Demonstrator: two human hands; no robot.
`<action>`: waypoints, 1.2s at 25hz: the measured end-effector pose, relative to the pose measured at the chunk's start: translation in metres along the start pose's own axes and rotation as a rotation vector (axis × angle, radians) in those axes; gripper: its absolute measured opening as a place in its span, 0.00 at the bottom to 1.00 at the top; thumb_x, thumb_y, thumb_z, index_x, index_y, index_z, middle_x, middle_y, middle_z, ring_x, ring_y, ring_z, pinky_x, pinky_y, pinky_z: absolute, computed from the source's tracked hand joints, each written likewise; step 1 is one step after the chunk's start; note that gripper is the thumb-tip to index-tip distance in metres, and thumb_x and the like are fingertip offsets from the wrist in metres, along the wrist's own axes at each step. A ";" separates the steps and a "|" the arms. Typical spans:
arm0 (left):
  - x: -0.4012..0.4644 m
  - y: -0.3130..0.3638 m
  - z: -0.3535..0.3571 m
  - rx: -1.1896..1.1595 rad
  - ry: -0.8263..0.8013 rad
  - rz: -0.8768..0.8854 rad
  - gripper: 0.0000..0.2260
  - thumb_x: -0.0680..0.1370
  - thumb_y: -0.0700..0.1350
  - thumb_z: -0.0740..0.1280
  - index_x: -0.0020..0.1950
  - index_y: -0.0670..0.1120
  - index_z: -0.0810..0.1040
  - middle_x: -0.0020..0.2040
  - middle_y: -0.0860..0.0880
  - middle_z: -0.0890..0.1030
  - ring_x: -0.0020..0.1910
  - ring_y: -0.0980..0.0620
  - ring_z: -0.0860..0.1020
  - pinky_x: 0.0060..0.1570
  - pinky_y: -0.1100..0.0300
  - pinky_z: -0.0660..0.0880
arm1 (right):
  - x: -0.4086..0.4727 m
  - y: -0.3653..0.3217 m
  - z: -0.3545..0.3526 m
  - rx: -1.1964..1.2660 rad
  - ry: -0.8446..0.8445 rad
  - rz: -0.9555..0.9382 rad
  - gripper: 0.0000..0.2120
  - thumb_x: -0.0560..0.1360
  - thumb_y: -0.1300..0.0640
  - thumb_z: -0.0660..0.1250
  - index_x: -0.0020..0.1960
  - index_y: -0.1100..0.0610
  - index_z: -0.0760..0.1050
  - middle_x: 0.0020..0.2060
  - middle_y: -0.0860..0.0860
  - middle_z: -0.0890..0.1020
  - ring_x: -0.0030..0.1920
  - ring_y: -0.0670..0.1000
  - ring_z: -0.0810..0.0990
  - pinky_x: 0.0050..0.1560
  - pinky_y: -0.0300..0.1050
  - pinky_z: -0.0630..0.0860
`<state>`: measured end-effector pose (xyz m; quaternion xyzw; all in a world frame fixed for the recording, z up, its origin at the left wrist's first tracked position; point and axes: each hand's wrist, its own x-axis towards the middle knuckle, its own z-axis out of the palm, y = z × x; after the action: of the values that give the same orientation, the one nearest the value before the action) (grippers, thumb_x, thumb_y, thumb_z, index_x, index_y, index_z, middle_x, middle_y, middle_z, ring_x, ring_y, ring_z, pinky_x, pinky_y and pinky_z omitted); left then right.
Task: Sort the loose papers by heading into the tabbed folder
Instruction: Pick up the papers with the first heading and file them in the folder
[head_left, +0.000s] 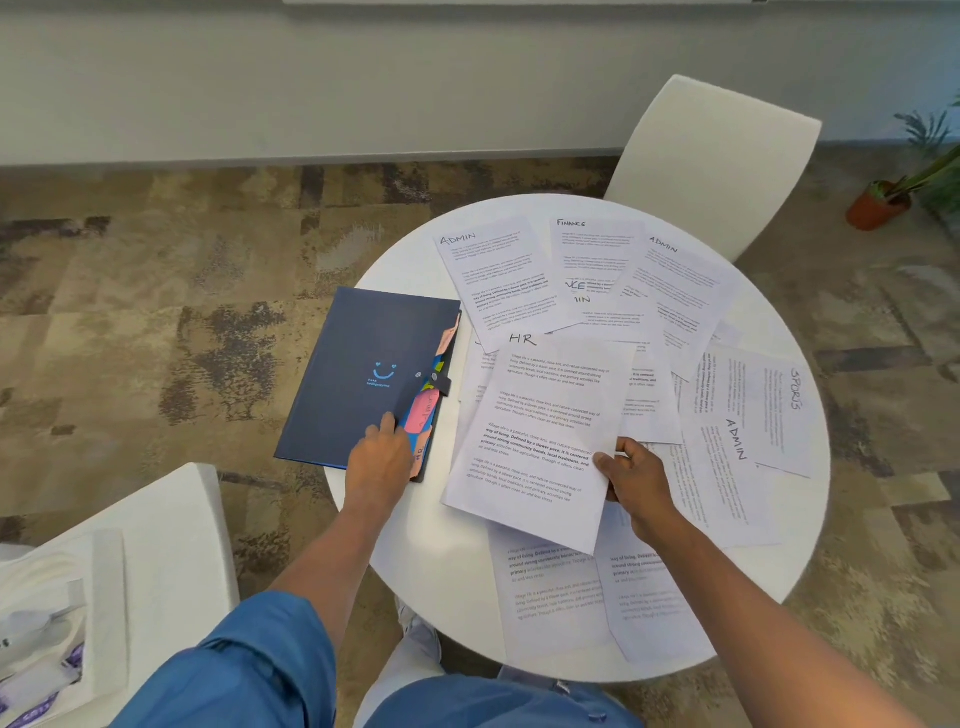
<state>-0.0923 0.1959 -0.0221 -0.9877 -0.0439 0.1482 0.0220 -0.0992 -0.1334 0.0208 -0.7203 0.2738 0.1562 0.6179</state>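
Right hand (631, 475) pinches the HR sheet (540, 436) at its lower right edge, thumb on top, fingers under; the sheet is lifted a bit above the loose papers (670, 291) spread over the round white worktop (395, 530). Left hand (379, 460) rests flat, fingers extended, on the near right corner of the dark blue tabbed folder (363, 369), fingertip just beside the coloured tabs (423, 415); it grips nothing. The folder lies left of the held sheet, cover down, strap (440, 383) across the tab edge, far-left corner hanging off the worktop rim.

Other headings readable beyond the right hand: ADMIN, FINANCE, SPORTS.

Risks, as judgement:
- One-corner pinch on a single sheet: it may sag, fold or snag on tab edges when fed in.
- Strap looks fastened, so opening it one-handed could push the overhanging folder off the rim.
- Tab lettering is mostly unreadable from here, so the wrong section is easy to pick.
- Papers near the body overhang the worktop edge; a forearm brush could sweep them to the floor.
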 end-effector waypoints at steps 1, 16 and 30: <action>0.001 0.000 0.003 -0.010 -0.002 0.000 0.17 0.77 0.52 0.69 0.59 0.43 0.75 0.59 0.48 0.73 0.48 0.51 0.74 0.37 0.60 0.70 | -0.001 0.000 0.000 -0.004 0.002 0.002 0.05 0.79 0.63 0.66 0.53 0.56 0.76 0.48 0.55 0.85 0.47 0.54 0.84 0.40 0.47 0.79; 0.002 0.012 0.029 -0.111 0.029 -0.024 0.09 0.72 0.43 0.74 0.48 0.40 0.79 0.47 0.44 0.76 0.39 0.45 0.75 0.31 0.55 0.71 | -0.007 0.006 -0.014 0.008 0.026 0.006 0.07 0.79 0.62 0.66 0.56 0.56 0.76 0.49 0.55 0.85 0.48 0.54 0.84 0.45 0.50 0.82; 0.000 0.028 0.036 -0.386 0.077 -0.177 0.14 0.76 0.37 0.68 0.61 0.39 0.76 0.59 0.40 0.73 0.56 0.43 0.71 0.47 0.51 0.77 | -0.017 0.029 -0.020 -0.011 0.026 0.042 0.04 0.79 0.62 0.66 0.54 0.60 0.76 0.48 0.55 0.86 0.49 0.56 0.85 0.43 0.50 0.82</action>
<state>-0.1010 0.1689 -0.0582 -0.9708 -0.1572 0.0969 -0.1532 -0.1321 -0.1518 0.0107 -0.7197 0.2960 0.1611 0.6070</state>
